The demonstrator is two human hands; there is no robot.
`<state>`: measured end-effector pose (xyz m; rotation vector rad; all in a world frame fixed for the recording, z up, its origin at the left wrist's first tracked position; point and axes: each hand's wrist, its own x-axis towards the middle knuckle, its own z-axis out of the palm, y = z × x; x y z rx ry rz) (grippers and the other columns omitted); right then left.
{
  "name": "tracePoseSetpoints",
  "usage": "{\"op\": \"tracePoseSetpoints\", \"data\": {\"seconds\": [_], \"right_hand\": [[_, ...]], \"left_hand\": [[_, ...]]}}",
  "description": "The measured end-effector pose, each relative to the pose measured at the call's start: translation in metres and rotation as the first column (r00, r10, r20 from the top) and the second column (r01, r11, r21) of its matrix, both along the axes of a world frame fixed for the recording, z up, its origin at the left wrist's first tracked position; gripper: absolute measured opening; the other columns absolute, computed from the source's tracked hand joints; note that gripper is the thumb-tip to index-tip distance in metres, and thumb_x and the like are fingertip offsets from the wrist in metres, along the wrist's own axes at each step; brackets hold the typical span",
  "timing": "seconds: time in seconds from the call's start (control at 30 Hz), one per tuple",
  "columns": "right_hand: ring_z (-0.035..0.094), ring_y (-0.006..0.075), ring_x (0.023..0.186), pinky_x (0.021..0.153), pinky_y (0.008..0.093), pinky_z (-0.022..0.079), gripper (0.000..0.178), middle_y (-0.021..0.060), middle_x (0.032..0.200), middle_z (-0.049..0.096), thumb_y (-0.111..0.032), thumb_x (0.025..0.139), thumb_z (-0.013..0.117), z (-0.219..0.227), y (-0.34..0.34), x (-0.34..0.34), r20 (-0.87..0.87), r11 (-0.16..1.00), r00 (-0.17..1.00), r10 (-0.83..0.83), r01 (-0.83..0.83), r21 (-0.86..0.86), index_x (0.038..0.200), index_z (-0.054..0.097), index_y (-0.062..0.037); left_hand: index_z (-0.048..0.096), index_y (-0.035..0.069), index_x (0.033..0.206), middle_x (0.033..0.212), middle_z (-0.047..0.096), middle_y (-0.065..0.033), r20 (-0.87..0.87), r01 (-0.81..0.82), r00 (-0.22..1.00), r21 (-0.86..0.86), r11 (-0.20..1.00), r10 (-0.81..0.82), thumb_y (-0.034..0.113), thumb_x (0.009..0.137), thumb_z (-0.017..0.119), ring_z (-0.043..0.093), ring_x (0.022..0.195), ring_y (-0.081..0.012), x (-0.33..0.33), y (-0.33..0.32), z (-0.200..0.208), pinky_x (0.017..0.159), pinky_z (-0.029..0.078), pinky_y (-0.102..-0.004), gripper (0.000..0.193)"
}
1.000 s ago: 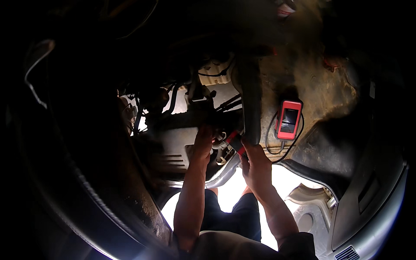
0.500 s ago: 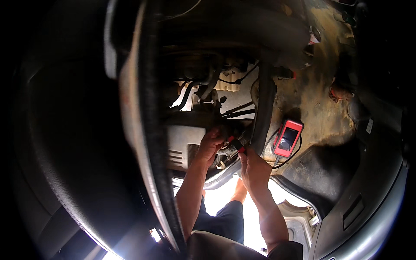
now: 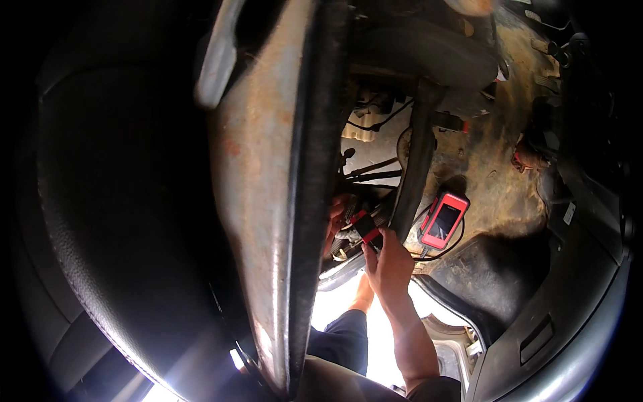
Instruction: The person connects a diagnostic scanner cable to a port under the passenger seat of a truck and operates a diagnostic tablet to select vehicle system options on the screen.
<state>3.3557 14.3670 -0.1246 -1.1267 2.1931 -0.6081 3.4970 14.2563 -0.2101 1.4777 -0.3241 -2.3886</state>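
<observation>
My right hand [image 3: 392, 268] is closed round the near end of a black block with red bands [image 3: 366, 227], its thumb and fingers pressed together. Whether this block is a plug or a clamp I cannot make out. My left hand [image 3: 337, 209] is just left of the block, with fingers curled by the wiring; a pale panel edge covers most of it, and what it grips is hidden. Below the block runs grey corrugated conduit [image 3: 340, 246]. To the right lies a red handheld device [image 3: 445, 220] with a dark screen and a black cable [image 3: 450, 246].
A rusty pale metal panel edge [image 3: 258, 154] with a black seal crosses left of my hands. Further left is a dark leather-like surface [image 3: 120, 268]. A black rubber-edged frame [image 3: 410, 174] stands right of the wiring. A stained floor [image 3: 516, 174] and a grey door panel [image 3: 559, 315] lie rightward.
The view has shifted, so the panel edge now stands further right and covers my left forearm and most of that hand. My right hand still grips the black-and-red block.
</observation>
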Motion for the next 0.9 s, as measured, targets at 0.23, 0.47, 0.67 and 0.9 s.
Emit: {"op": "tracePoseSetpoints", "data": {"seconds": [0.23,0.47,0.67,0.9], "right_hand": [[0.066,0.0311,0.071,0.060,0.0402,0.052,0.035,0.0094,0.079,0.064,-0.017,0.073,0.082,-0.004,-0.017,0.005,-0.088,0.992,0.989,0.123,-0.119,0.045,0.101,0.063,-0.0098],[0.065,0.0306,0.067,0.056,0.0407,0.051,0.035,0.0091,0.076,0.062,-0.018,0.074,0.082,-0.001,-0.023,0.008,-0.104,0.989,0.985,0.137,-0.130,0.066,0.102,0.063,-0.0098],[0.064,0.0310,0.064,0.055,0.0413,0.050,0.035,0.0087,0.076,0.061,-0.019,0.075,0.081,-0.006,-0.021,0.005,-0.129,0.983,0.975,0.178,-0.172,0.062,0.104,0.063,-0.0095],[0.063,0.0314,0.063,0.054,0.0422,0.050,0.032,0.0090,0.076,0.061,-0.018,0.076,0.079,-0.013,-0.022,0.008,-0.104,0.986,0.980,0.169,-0.168,0.015,0.102,0.062,-0.0093]], "left_hand": [[0.060,-0.001,0.129,0.121,0.068,-0.0093,0.004,0.033,0.999,0.023,0.999,-0.033,0.015,0.094,0.061,0.065,0.110,-0.0190,0.004,0.004,-0.012,0.099,0.050,-0.0356,0.039],[0.060,0.003,0.131,0.115,0.070,-0.0073,0.065,0.066,0.996,-0.085,0.994,-0.060,0.016,0.093,0.068,0.065,0.106,-0.0165,0.002,0.012,-0.015,0.095,0.050,-0.0320,0.040],[0.060,0.005,0.131,0.115,0.071,-0.0060,0.142,0.129,0.984,-0.153,0.980,-0.107,0.015,0.093,0.069,0.066,0.104,-0.0153,0.009,0.019,-0.029,0.093,0.051,-0.0312,0.040],[0.063,0.002,0.129,0.117,0.070,-0.0077,0.260,0.125,0.962,-0.134,0.983,-0.087,0.013,0.093,0.066,0.066,0.108,-0.0159,0.001,0.016,-0.022,0.095,0.051,-0.0298,0.037]]}}
